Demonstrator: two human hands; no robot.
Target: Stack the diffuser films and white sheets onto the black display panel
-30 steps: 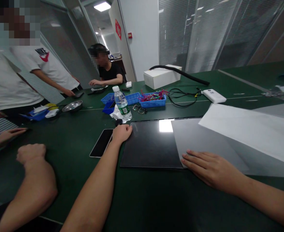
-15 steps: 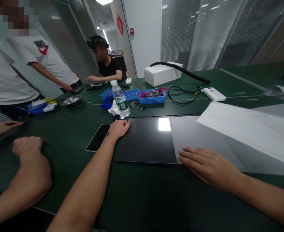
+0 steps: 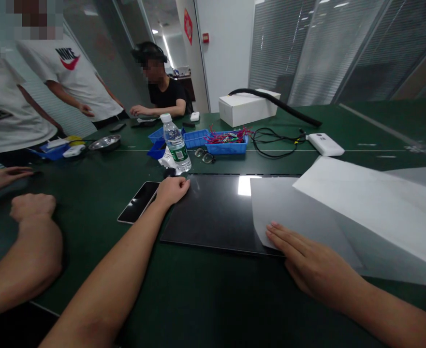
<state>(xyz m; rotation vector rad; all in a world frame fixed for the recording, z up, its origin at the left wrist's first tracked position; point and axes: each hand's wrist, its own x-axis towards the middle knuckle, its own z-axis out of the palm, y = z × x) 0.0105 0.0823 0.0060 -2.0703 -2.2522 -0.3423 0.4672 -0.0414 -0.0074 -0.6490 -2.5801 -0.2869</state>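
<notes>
The panel [image 3: 211, 212] lay mid-frame. The left hand [image 3: 172, 190] curled at its upper-left corner, grip indeterminable; the right hand [image 3: 314, 263] rested, fingers extended, on the film [image 3: 288, 203]. Uneven pressure risked creasing it.

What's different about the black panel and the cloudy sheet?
The panel is dark and shiny; the sheet is pale grey and hazy. The panel lies underneath, while the sheet covers its right part. The panel's near edge looks straight, but the sheet's left edge curves beside the right hand. Both look thin and mostly flat.
</notes>
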